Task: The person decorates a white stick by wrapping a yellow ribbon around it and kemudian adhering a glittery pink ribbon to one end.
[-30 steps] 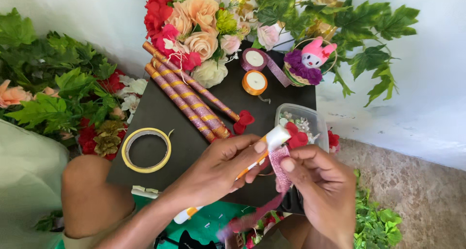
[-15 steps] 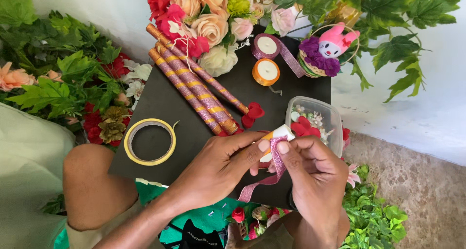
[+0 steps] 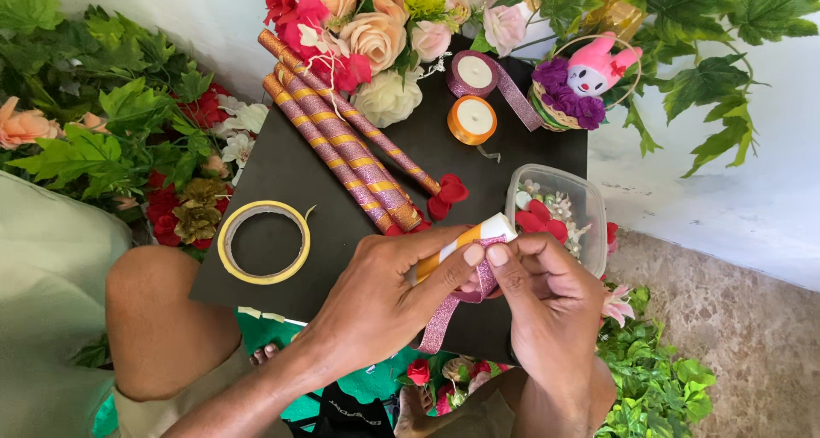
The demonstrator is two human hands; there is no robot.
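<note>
Over the near edge of the black board [image 3: 282, 169], the left hand [image 3: 384, 297] grips a stick [image 3: 461, 243] banded in white and orange, its fingers curled round the shaft and the thumb pressed on top. The right hand [image 3: 547, 306] meets it from the other side, thumb and forefinger pinching a glittery pink ribbon [image 3: 448, 306] against the stick; the ribbon's loose end trails down toward the person's lap.

Just beyond the stick on the board stands a clear plastic tub [image 3: 589, 203] with rounded corners, holding red and white petals. At the board's middle lie three finished sticks [image 3: 342, 143] side by side, wound in pink glitter with gold bands, with a small red fabric flower [image 3: 446, 195] touching their near ends. Toward the board's far edge sit two spools: an orange ribbon roll [image 3: 471, 119] and a purple glitter roll [image 3: 475, 73]. A yellow tape ring [image 3: 263, 242] lies flat on the board's left part.

A bouquet of artificial roses [image 3: 367, 20] overhangs the far edge, and a small basket [image 3: 564, 96] with purple flowers and a pink toy sits at the far right corner. Green leaf garlands [image 3: 94, 131] crowd the board's left side.
</note>
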